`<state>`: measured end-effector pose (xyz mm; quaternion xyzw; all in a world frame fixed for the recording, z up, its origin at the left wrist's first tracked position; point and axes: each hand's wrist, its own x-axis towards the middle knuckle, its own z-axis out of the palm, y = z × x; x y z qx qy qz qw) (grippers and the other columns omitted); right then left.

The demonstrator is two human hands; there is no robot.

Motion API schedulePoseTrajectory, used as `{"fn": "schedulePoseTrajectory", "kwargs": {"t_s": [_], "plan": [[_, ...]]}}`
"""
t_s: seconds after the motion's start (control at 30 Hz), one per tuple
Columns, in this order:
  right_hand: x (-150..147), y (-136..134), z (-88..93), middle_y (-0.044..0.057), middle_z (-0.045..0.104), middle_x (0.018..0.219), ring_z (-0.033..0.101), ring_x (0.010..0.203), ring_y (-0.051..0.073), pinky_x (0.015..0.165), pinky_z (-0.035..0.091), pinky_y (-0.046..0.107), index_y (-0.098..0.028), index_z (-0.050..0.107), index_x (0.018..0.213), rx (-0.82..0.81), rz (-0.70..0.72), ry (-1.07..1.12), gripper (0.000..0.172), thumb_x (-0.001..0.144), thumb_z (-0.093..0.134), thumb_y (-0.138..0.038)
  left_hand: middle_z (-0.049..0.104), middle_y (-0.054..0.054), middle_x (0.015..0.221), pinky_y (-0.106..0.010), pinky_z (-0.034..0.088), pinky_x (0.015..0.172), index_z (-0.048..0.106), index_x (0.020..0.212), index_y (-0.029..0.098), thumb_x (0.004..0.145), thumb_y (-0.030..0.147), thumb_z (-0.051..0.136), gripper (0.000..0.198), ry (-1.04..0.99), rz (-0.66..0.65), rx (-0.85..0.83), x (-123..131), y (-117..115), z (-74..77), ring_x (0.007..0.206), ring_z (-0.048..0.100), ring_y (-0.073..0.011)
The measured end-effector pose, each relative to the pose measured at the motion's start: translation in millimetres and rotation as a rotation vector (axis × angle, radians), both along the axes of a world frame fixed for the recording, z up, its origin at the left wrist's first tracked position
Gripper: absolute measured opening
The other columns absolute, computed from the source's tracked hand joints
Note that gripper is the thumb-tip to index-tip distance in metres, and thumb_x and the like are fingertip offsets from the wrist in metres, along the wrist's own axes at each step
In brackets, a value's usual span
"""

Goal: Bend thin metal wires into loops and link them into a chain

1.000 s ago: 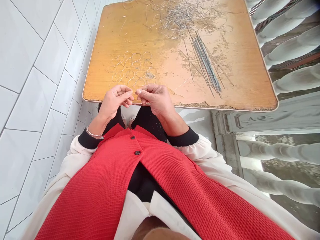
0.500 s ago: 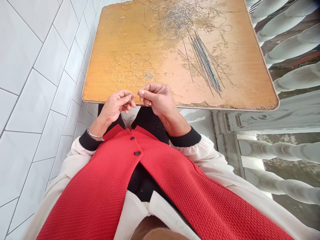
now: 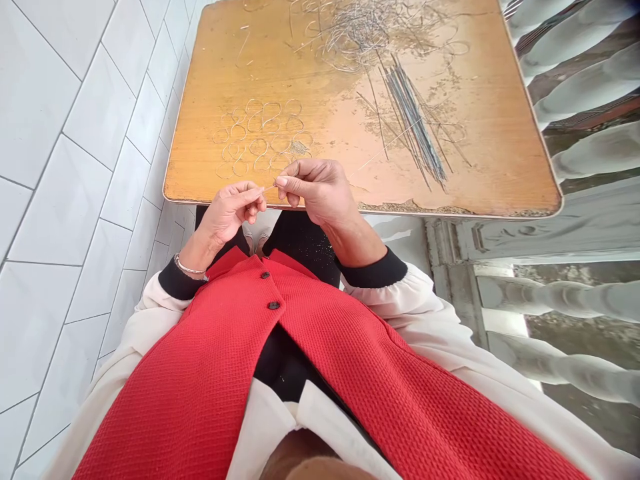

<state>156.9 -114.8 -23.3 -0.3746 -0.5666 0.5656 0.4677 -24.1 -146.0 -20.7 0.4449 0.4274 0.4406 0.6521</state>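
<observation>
Thumb and fingers of my left hand point(image 3: 231, 210) pinch one end of a thin pale wire point(image 3: 269, 188) at the table's near edge. Just to its right, my right hand point(image 3: 317, 190) pinches the same strand, and a short stretch shows between the fingertips. A long thin strand point(image 3: 385, 148) also runs from behind my right hand toward the upper right; whether it is the same piece I cannot tell. Beyond my hands, several thin wire rings point(image 3: 259, 147) lie flat on the tabletop, with a small heap of tiny bits point(image 3: 299, 147) among them.
The worn wooden table point(image 3: 210, 80) has a chipped front edge. A bundle of straight grey wires point(image 3: 415, 123) lies at right, with a tangled wire pile point(image 3: 363, 30) behind it. A tiled wall point(image 3: 45, 200) stands at left, white balusters point(image 3: 590, 107) at right.
My right hand has turned a little and shifted slightly up, its fingers still pinched on the wire. My left hand stays nearly where it was. The view has moved slightly.
</observation>
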Motion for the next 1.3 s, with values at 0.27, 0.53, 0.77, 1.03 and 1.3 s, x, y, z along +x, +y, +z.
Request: {"fn": "schedulePoseTrajectory", "kwargs": {"t_s": [0.27,0.53,0.77,1.03,1.3], "plan": [[-5.3,-2.5,-3.6,-0.002,0.062,0.062,0.050,0.046,0.007,0.045,0.043,0.021,-0.019,0.060,0.066,-0.063,-0.094,0.069,0.037,0.081,0.085,-0.041,0.075,-0.006,0.100,-0.019,0.051,0.057,0.070,0.089,0.020,0.095,0.053,0.065,0.033,-0.033,0.045,0.017,3.6,-10.1,-13.2,0.072,0.066,-0.0082],[-4.9,-3.1,-0.5,-0.003,0.060,0.056,0.044,0.041,0.004,0.040,0.035,0.019,-0.017,0.061,0.063,-0.088,-0.044,0.040,0.035,0.078,0.088,-0.034,0.071,0.001,0.079,-0.016,0.047,0.052,0.073,0.090,0.021,0.089,0.044,0.076,0.023,-0.130,0.083,0.089,9.2,-9.6,-28.6,0.063,0.062,-0.0060],[-0.8,-0.3,4.8,-0.001,0.064,0.061,0.051,0.047,0.006,0.047,0.044,0.019,-0.016,0.063,0.066,-0.087,-0.044,-0.011,0.030,0.082,0.085,-0.029,0.077,-0.004,0.094,-0.017,0.052,0.058,0.075,0.105,0.021,0.091,0.052,0.072,0.034,-0.049,0.150,0.136,2.7,-6.4,-28.1,0.075,0.070,-0.0092],[-1.6,1.6,4.4,0.001,0.068,0.067,0.059,0.052,0.008,0.053,0.051,0.021,-0.017,0.066,0.077,-0.099,0.053,-0.072,0.029,0.091,0.076,-0.041,0.075,0.001,0.084,-0.016,0.053,0.062,0.074,0.097,0.019,0.081,0.012,0.077,0.018,0.303,0.238,0.273,6.2,8.4,-14.4,0.075,0.068,-0.0079],[2.1,-1.0,-5.6,0.001,0.070,0.073,0.061,0.055,0.009,0.055,0.053,0.022,-0.018,0.070,0.091,-0.113,-0.004,0.035,0.035,0.082,0.083,-0.049,0.074,0.002,0.082,-0.015,0.054,0.061,0.073,0.086,0.017,0.082,0.011,0.076,0.008,0.246,0.309,0.247,14.4,9.8,-6.5,0.067,0.065,-0.0046]]}}
